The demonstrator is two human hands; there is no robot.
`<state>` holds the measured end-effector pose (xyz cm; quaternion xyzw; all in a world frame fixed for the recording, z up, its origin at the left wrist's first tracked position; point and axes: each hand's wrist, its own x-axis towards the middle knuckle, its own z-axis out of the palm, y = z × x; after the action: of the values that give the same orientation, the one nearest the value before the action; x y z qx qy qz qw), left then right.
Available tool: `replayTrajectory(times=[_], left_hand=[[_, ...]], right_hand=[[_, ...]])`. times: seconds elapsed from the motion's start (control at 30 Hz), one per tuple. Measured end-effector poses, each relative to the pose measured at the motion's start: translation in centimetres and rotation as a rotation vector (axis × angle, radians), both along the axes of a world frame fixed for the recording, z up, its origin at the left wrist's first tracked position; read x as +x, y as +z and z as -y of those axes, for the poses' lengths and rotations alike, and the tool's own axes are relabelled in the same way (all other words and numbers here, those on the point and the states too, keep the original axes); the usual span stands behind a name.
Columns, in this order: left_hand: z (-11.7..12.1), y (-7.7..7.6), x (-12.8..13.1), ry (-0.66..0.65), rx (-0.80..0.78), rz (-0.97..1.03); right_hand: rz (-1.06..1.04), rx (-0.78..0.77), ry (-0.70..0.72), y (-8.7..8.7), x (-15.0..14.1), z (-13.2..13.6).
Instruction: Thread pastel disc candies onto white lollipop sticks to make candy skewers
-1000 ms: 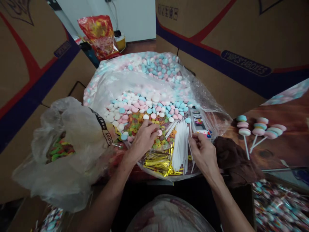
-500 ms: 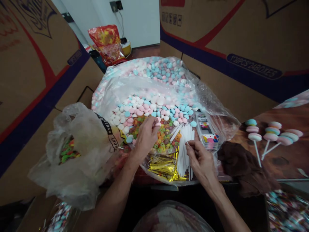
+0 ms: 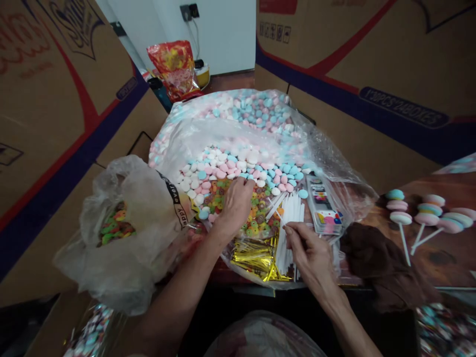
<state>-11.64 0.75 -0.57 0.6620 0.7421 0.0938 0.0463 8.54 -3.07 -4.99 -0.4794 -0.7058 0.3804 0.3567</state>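
White stick (image 3: pixel 283 219), clamped between the fingers of the right hand (image 3: pixel 310 253), which is half curled. Left hand (image 3: pixel 238 201), palm down, curves over ring-shaped candies (image 3: pixel 256 215) left of those fingers; its own fingertips are obscured and their grip cannot be told. Brown worktop (image 3: pixel 446 270) lies beneath; cartons (image 3: pixel 334 39) stand beyond. The stick's long axis points forward, slightly left.

Blue-and-red-striped brown cardboard box on right (image 3: pixel 334 54): "1*30PCS*24BOXES", handling icons (image 3: pixel 275 32). Translucent plastic bag (image 3: pixel 115 272), black band (image 3: pixel 175 198): "appy", "ever". Left brown cardboard box (image 3: pixel 40 94): "Sp…", rest unclear.
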Motion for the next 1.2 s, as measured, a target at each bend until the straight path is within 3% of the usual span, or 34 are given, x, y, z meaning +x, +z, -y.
replayTrajectory(times=[0.1, 0.23, 0.37, 0.5, 0.63, 0.8, 1.03, 1.2], left_hand=[[0.4, 0.0, -0.3, -0.023, 0.084, 0.122], [1.6, -0.9, -0.7, 0.035, 0.231, 0.540], [3.2, -1.8, -0.7, 0.136, 0.214, 1.053], [4.1, -2.1, -0.6, 0.195, 0.258, 1.270], [4.2, -2.7, -0.6, 0.221, 0.302, 1.259], [4.8, -3.4, -0.8, 0.175, 0.334, 1.035], [5.8, -2.4, -0.8, -0.013, 0.333, 0.715], [6.7, -2.3, -0.5, 0.052, 0.294, 0.684]], right_hand=[[-0.024, -0.041, 0.013, 0.1, -0.3, 0.1], [-0.079, -0.150, 0.059, 0.4, -0.9, 0.4], [-0.124, -0.173, 0.108, 0.9, -1.5, 0.7], [-0.080, -0.137, 0.154, 1.1, -1.9, 1.1], [-0.089, -0.120, 0.165, 0.7, -2.0, 1.4], [-0.026, -0.154, 0.147, 0.7, -2.1, 1.3], [-0.062, -0.299, 0.239, 1.3, -1.9, 0.6], [-0.163, -0.348, 0.192, 1.7, -3.0, 1.1]])
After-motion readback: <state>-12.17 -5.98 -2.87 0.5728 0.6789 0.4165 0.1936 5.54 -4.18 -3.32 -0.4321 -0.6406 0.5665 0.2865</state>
